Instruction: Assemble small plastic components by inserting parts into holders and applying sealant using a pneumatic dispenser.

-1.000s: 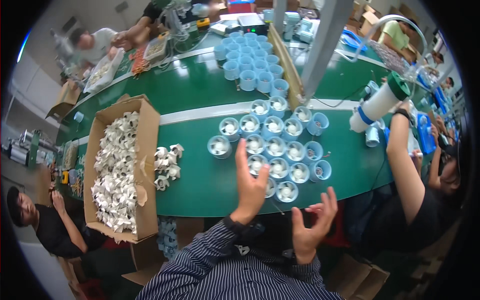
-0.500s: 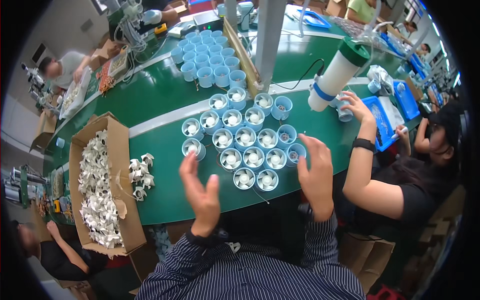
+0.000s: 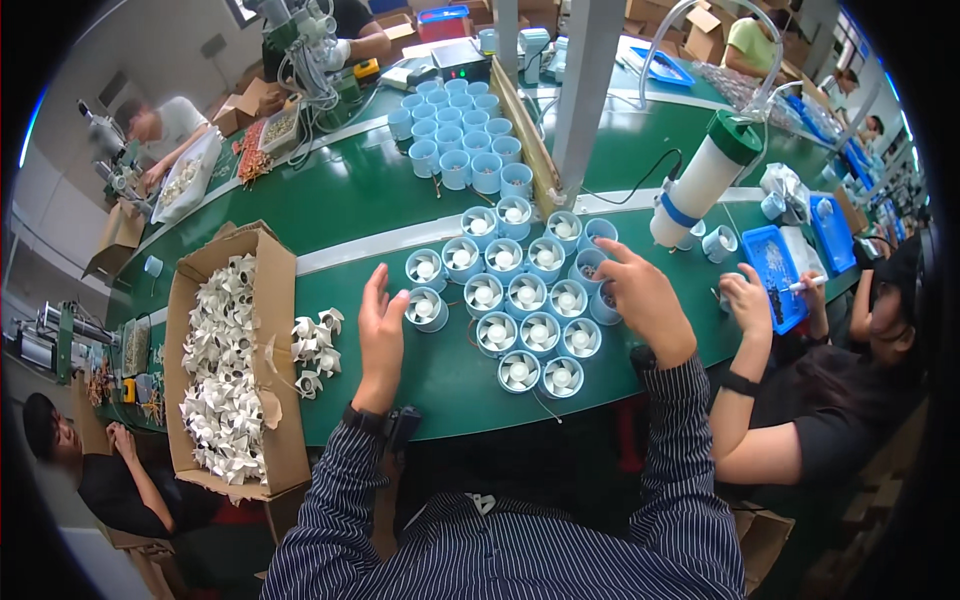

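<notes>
Upright and holding nothing, the fingers (image 3: 375,288) of the left hand (image 3: 381,340) stood apart from its thumb, just beside a light-blue cup (image 3: 428,319) with a white fan wheel (image 3: 422,307) in it. The fingers of the right hand (image 3: 650,308) were spread over open-topped cups (image 3: 602,312) at the right edge of the same cluster; whether they gripped one, I could not tell. The cluster stood on the green counter (image 3: 430,405). Left of it lay loose fan wheels (image 3: 318,350), beside a cardboard box (image 3: 283,350) filled with more. Farther back stood another group of blue cups (image 3: 455,165).
</notes>
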`<state>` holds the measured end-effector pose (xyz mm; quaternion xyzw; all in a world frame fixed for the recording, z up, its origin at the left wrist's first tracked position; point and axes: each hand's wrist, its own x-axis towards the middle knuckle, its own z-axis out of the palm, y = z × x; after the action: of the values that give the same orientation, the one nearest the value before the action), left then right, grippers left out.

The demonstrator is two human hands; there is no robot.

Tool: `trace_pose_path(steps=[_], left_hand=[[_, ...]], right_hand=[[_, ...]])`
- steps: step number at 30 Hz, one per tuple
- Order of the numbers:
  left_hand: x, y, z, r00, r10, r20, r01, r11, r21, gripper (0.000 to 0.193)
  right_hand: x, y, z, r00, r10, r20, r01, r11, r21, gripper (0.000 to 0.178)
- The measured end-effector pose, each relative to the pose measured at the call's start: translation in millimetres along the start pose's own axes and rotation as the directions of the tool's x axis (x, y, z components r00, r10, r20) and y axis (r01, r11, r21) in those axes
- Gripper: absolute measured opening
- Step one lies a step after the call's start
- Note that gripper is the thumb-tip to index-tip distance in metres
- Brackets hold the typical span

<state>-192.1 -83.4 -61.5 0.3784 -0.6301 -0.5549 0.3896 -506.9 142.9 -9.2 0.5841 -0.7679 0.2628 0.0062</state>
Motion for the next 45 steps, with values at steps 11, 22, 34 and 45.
trace_pose_path(steps=[11,22,34,45], left_hand=[[49,8,10,0.901,0.062,0.430,-0.055,0.998,-0.027,0.063],[-6,7,69,0.962,0.092,0.259,-0.083,0.995,-0.047,0.067],[-52,13,82,0.957,0.230,0.177,-0.242,0.969,0.047,0.082],[-77,25,28,0.624,0.244,0.742,-0.702,0.592,0.396,0.146]], right_hand=[[-64,-34,-27,0.957,0.278,-0.078,-0.287,0.950,-0.126,0.021],[-146,-133,-15,0.860,0.487,-0.151,-0.477,0.873,0.100,0.020],[-154,-154,19,0.816,0.552,-0.171,-0.542,0.834,0.102,0.020],[-143,-150,0,0.835,0.535,-0.127,-0.538,0.843,0.013,0.020]])
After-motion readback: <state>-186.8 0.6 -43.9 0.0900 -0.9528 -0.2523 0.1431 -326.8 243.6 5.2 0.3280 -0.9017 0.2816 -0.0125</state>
